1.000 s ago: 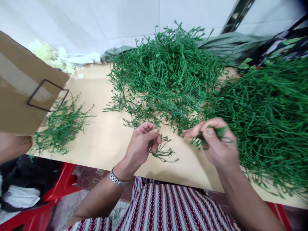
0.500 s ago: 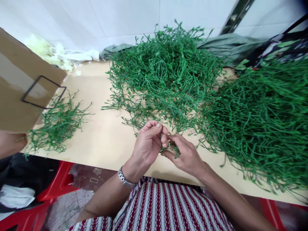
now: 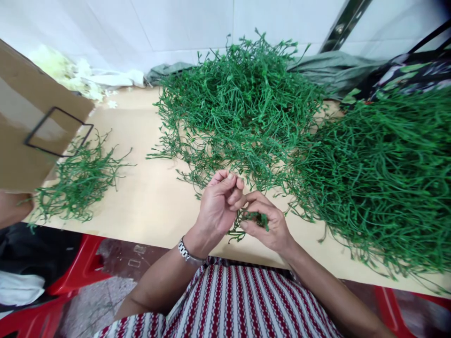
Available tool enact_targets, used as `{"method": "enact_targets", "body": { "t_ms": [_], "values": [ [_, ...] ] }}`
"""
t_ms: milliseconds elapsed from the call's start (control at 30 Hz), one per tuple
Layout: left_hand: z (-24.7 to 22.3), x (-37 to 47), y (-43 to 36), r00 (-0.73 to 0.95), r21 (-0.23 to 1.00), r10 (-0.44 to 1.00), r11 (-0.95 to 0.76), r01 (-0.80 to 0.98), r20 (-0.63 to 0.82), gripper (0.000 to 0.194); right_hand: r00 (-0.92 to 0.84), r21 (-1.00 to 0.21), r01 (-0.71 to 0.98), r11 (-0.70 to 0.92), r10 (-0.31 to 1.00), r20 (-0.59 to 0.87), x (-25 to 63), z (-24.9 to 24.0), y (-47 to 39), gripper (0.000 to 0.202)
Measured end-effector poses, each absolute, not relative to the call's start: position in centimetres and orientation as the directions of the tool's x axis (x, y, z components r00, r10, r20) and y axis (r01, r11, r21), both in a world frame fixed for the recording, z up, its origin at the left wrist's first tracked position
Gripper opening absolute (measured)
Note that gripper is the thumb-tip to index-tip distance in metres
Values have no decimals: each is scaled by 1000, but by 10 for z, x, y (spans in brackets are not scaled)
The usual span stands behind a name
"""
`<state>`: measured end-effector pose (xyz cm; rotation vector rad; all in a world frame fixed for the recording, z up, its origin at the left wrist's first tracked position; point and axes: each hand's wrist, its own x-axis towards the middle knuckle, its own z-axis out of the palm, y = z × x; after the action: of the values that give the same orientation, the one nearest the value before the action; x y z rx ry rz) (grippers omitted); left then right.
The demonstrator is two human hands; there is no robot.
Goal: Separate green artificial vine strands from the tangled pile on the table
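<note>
My left hand (image 3: 218, 204), with a metal watch on its wrist, is closed in a pinch over the front of the table; what its fingertips hold is too small to make out. Close against it, my right hand (image 3: 266, 220) curls its thumb and fingers around a small bunch of green plastic stems (image 3: 256, 217). Some of these stems hang below the fingers toward the table. Just beyond both hands lies a loose heap of green plastic stems (image 3: 243, 103) with small budded tips.
A denser stem heap (image 3: 384, 188) fills the right side. At left lie a smaller stem pile (image 3: 82, 180), a cardboard box (image 3: 31, 117) with a black wire frame (image 3: 58, 131), and another person's arm (image 3: 14, 209). Pale flowers (image 3: 63, 72) sit behind. Red stools (image 3: 73, 267) stand below the table.
My right hand has shifted slightly, with its fingers curled more around the stems, and more stems show below my hands. The left hand keeps its pinch. The whole view has moved slightly.
</note>
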<state>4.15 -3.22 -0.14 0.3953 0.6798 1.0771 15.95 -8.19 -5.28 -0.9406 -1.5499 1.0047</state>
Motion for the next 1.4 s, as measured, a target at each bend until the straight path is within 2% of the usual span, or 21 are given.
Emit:
{"method": "enact_targets", "body": {
  "t_ms": [100,200,367,533,667,767,867,933,1000,1067,1200,1400],
  "values": [
    [0,43,-31,274,604,915,401,-689,-295,17,-136,-989,-80,121,982,131,157,-54,-86,13],
    [4,43,-29,261,619,928,372,-691,-266,17,-194,-974,-204,-98,979,-58,155,-55,-88,20],
    [7,40,-26,208,660,954,300,-688,-217,16,-276,-939,-272,-209,952,-132,154,-51,-86,26],
    [3,39,-25,163,695,968,249,-674,-189,16,-328,-984,-114,-139,940,-95,152,-40,-82,31],
    [1,38,-25,98,721,979,198,-664,-179,16,-412,-977,72,-199,886,-211,151,-32,-80,20],
    [-1,32,-30,69,754,988,151,-640,-140,12,-424,-969,195,-149,879,-220,154,-28,-77,20],
    [-4,22,-40,143,825,979,200,-529,-146,17,-441,-965,259,-37,884,-152,157,-23,-74,24],
    [-7,15,-47,240,870,948,293,-397,-210,23,-452,-959,284,6,883,-129,157,-20,-73,25],
    [-10,10,-53,298,885,917,355,-303,-266,20,-465,-953,301,23,876,-126,156,-19,-72,23],
    [-11,8,-57,301,881,911,372,-293,-284,14,-479,-948,317,40,869,-124,155,-19,-71,22],
    [-8,8,-60,223,842,930,360,-403,-291,12,-508,-959,269,92,859,-60,156,-21,-70,17],
    [-6,2,-63,314,673,856,516,-529,-410,16,-554,-976,213,55,829,-74,158,-21,-69,24]
  ]
}}
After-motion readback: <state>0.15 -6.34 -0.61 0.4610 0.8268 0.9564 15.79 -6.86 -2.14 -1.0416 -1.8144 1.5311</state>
